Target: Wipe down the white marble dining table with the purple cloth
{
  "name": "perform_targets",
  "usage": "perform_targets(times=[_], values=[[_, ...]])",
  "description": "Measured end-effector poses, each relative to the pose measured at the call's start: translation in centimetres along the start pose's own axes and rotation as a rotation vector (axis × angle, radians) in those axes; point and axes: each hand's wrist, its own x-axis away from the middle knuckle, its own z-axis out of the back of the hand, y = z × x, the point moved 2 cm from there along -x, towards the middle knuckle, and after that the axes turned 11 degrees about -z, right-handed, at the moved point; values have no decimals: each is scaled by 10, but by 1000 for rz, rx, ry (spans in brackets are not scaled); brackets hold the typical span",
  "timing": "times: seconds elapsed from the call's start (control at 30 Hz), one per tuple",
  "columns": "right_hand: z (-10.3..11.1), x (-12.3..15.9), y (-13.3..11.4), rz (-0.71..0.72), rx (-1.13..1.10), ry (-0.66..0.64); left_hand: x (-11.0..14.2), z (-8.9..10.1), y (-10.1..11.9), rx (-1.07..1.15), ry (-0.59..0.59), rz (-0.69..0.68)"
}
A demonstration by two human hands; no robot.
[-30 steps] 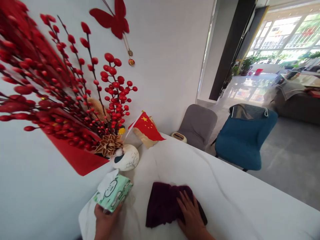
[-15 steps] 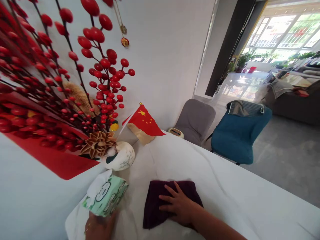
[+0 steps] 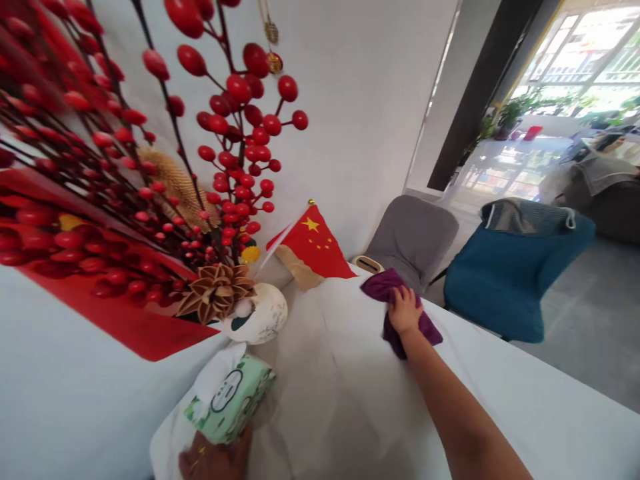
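Note:
In the head view, my right hand [image 3: 405,310] presses a bunched purple cloth [image 3: 429,328] onto the white tabletop [image 3: 345,373] close to its far edge, with the arm stretched out. The cloth sticks out on both sides of the fingers. At the lower left, my left hand [image 3: 215,460] grips the near end of a green and white tissue pack [image 3: 235,400]. A loose white tissue [image 3: 217,373] pokes out of its top. The undersides of the left fingers are partly hidden by the pack.
Behind the tissue pack stands a round white vase [image 3: 270,313] with red berry stems [image 3: 245,153]. A small red flag [image 3: 320,243] leans beside it. Past the table edge are a grey chair [image 3: 415,230] and a blue chair [image 3: 500,280] with a mesh cloth on its back.
My right hand has moved the cloth forward and right, and the cloth is now bunched instead of spread flat. My left hand stays at the tissue pack. The whole view has shifted slightly.

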Motion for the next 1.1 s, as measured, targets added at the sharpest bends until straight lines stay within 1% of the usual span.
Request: perform_targets(times=[0.03,0.07,0.1,0.17,0.27,0.33,0.4,0.5,0.6,0.7,0.8,0.87,0.93,1.03,1.1], values=[[-1,-8,-7,-61,-3,15,1,1,1,-31,11,-32],[-3,-14,-16,-93,-3,18,2,2,2,-61,16,-54],[-6,-16,-27,-90,0,8,3,2,3,-85,14,-61],[-12,-12,-53,9,14,-32,5,2,4,-114,-9,-39],[-20,17,-91,217,29,-92,8,-3,2,-146,-27,-28],[-22,47,-110,319,18,-119,10,-6,1,-162,-32,-35],[-25,82,-121,381,-13,-149,10,-7,0,-171,-44,-39],[-32,138,-124,463,-89,-211,9,-6,1,-170,-69,-27],[-40,189,-116,572,-165,-298,7,-4,2,-152,-68,-10],[-40,223,-106,685,-220,-383,6,-4,2,-145,-56,-15],[-27,231,-102,797,-235,-413,6,-6,2,-162,-40,-22],[-15,226,-104,841,-221,-409,7,-7,2,-169,-30,-33],[-9,219,-108,884,-192,-417,7,-8,3,-165,-24,-33],[-13,214,-114,982,-99,-498,8,-9,3,-150,-11,-31],[-22,214,-114,989,-41,-540,8,-9,4,-145,1,-35]])
